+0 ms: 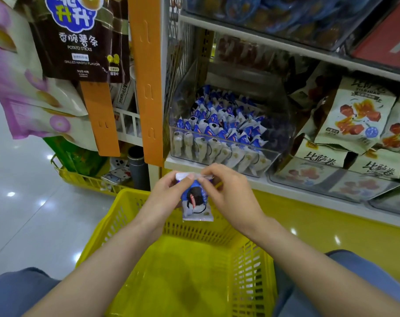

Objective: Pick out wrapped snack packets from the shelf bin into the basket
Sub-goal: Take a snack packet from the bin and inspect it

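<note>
Both hands are up over the far end of the yellow basket [116,216], and one blue-and-white snack packet [195,202] hangs between them. The left hand [169,191] pinches the packet's top seam between thumb and forefinger, with the other fingers curled in behind the wrapper. The right hand [228,191] nips the same seam just beside it, thumb tips almost meeting. The packet dangles upright with its lower edge level with the basket's far wall. It's above the basket rather than in it, so the drop is not yet made. Beyond the basket and higher up sits the clear shelf bin [217,137], crammed with matching packets [219,120] standing in rows against its front wall. With that many left, I'd say most of the picking lies ahead. Up and to the right of the basket, cream pizza-roll bags [354,115] lean beside the bin, and they're not the target. The dangers from here: let go too soon and the packet could clip the far rim and tumble outside, down between basket and shelf base. Two pinches on one seam is another worry, because any pull apart could tear the wrapper open. That glossy film looks slippery, so a light fingertip hold could lose it early. The basket's slotted walls might also snag a corner on the way down.
</note>
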Demonstrator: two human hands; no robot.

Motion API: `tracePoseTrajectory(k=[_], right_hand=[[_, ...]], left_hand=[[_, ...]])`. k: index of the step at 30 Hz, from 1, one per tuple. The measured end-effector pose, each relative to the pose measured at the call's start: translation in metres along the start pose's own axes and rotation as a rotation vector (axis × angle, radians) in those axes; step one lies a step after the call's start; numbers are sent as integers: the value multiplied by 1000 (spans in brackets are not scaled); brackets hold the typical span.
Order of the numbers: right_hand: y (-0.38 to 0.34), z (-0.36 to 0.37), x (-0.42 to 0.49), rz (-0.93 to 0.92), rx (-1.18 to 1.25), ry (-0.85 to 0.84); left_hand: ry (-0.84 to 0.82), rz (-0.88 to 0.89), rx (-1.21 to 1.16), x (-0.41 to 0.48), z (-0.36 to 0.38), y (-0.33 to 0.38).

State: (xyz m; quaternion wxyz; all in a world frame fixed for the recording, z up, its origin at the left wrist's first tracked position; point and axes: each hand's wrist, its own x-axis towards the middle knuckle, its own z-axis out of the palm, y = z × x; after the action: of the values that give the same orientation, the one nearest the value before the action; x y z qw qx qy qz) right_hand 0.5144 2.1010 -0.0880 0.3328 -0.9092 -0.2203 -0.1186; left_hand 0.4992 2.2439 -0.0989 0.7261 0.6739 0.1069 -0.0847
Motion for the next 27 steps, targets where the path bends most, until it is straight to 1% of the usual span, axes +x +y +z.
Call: tracePoseTrajectory(k=[2,4,5,7,8,10,12,15,17,18,20,22,23,25,27], right_hand=[[2,-2,5,255,288,54],[4,-6,10,501,579,102],[5,-9,11,597,707,99],[6,-14,10,736,895,10],[5,-15,8,759,927,-75],[5,-16,1,707,817,-279],[4,-14,-5,642,689,-439],[3,-9,-12,604,593,-533],[2,-7,-13,555,498,-523],[2,-6,-13,514,434,-497],[1,-4,-11,419,373,-449],[-1,-2,-11,344,436,-398],[-2,-2,-12,321,473,-355],[-2,-2,-13,330,524,-250],[0,-2,-11,371,527,-159]], left_hand=[[-11,-31,1,-1,1,1],[7,0,-36,-3,2,0],[34,34,-57,-3,2,0],[107,89,-46,-4,-3,0],[147,110,-23,-4,-6,-1],[209,138,9,-3,-11,-3],[228,160,13,-2,-14,-5],[194,143,-10,-3,-14,-8],[171,141,-6,-3,-15,-9],[167,172,36,-4,-16,-9],[157,303,257,-5,-18,-9],[102,414,471,-7,-16,-9],[71,427,497,-9,-14,-10],[45,405,454,-10,-10,-12],[34,330,304,-11,-6,-11]])
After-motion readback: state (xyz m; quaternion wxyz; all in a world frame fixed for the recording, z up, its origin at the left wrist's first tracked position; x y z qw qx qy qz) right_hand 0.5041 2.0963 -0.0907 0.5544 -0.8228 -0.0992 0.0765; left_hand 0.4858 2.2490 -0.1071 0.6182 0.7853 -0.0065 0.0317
